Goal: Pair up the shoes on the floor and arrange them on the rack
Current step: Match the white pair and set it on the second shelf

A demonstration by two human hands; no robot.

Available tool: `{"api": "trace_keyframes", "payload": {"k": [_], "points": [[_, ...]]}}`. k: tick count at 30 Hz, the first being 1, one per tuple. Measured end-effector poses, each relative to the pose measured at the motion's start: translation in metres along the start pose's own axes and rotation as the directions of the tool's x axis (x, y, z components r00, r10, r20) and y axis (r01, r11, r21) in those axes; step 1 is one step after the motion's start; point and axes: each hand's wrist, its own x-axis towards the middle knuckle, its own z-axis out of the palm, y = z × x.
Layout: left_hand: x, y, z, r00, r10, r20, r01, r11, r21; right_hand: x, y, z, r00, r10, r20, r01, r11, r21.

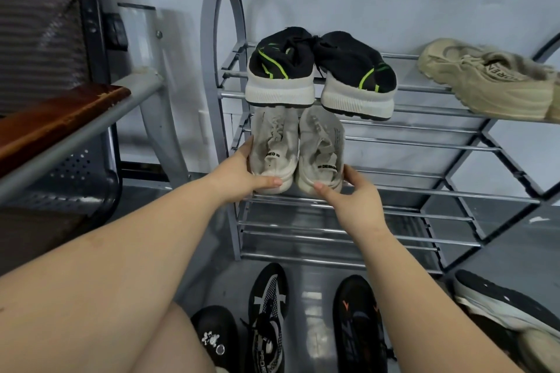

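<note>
- White shoes (297, 150) sit side by side on the second shelf of the rack (424, 142), toes to the wall.
- My left hand (242, 174) wraps the left shoe's side, thumb on its heel.
- My right hand (354, 194) cups the right shoe's heel, thumb on the back, fingers around its side.
- Black shoes (321, 70) with green lines sit on the top shelf, just above the white ones.
- One tan shoe (488, 79) sits on the top shelf too, far to the right.
- On the floor near me lie a black clog (215, 339), a black and white shoe (268, 318), a black shoe with orange marks (357, 324) and one dark shoe with a white sole (497, 303).
- A bench (60, 127) stands to the left of the rack.
</note>
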Motion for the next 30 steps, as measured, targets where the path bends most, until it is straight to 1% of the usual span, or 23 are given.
{"api": "trace_keyframes", "payload": {"k": [4, 8, 10, 12, 14, 16, 18, 20, 21, 22, 24, 26, 28, 30], "points": [[-0.001, 0.0, 0.002, 0.996, -0.086, 0.04, 0.087, 0.995, -0.047, 0.003, 0.002, 0.001, 1.0, 0.003, -0.003, -0.003, 1.0, 0.026], [0.003, -0.001, 0.002, 0.994, -0.097, 0.048, 0.101, 0.992, -0.082, 0.004, 0.003, 0.002, 1.0, 0.003, -0.007, -0.002, 1.0, 0.021], [0.003, -0.001, 0.003, 0.995, -0.091, 0.036, 0.093, 0.994, -0.061, 0.003, 0.004, 0.0, 1.0, 0.013, 0.006, -0.013, 1.0, 0.0], [0.002, 0.0, 0.005, 0.997, -0.081, 0.008, 0.081, 0.997, 0.002, 0.001, 0.004, -0.003, 0.999, 0.022, 0.023, -0.021, 0.999, -0.037], [0.0, 0.001, 0.006, 0.998, -0.055, -0.034, 0.06, 0.987, 0.151, -0.005, 0.003, -0.008, 0.999, 0.032, 0.037, -0.028, 0.995, -0.098], [-0.005, 0.008, 0.007, 0.996, -0.044, -0.079, 0.072, 0.916, 0.395, -0.014, 0.003, -0.012, 0.998, 0.036, 0.052, -0.027, 0.985, -0.17], [-0.014, 0.018, 0.01, 0.987, -0.027, -0.161, 0.121, 0.781, 0.613, -0.024, 0.004, -0.015, 0.997, 0.019, 0.078, -0.001, 0.974, -0.227], [-0.028, 0.031, 0.017, 0.975, 0.072, -0.21, 0.122, 0.614, 0.78, -0.036, 0.005, -0.02, 0.993, 0.0, 0.122, 0.038, 0.951, -0.307], [-0.033, 0.035, 0.022, 0.975, 0.127, -0.183, 0.085, 0.548, 0.832, -0.042, 0.005, -0.023, 0.99, -0.008, 0.144, 0.06, 0.931, -0.361], [-0.04, 0.04, 0.029, 0.979, 0.166, -0.118, 0.018, 0.506, 0.862, -0.048, 0.005, -0.028, 0.987, -0.01, 0.163, 0.078, 0.907, -0.414], [-0.052, 0.047, 0.044, 0.979, 0.19, 0.072, -0.153, 0.461, 0.874, -0.061, 0.008, -0.038, 0.981, 0.0, 0.195, 0.101, 0.858, -0.504], [-0.065, 0.054, 0.061, 0.951, 0.212, 0.223, -0.296, 0.433, 0.852, -0.074, 0.016, -0.053, 0.973, 0.035, 0.227, 0.111, 0.793, -0.599], [-0.077, 0.062, 0.08, 0.919, 0.23, 0.321, -0.39, 0.408, 0.825, -0.09, 0.028, -0.068, 0.961, 0.095, 0.258, 0.116, 0.712, -0.693], [-0.088, 0.069, 0.101, 0.883, 0.226, 0.41, -0.467, 0.347, 0.814, -0.107, 0.041, -0.085, 0.946, 0.159, 0.283, 0.124, 0.63, -0.767]]}}
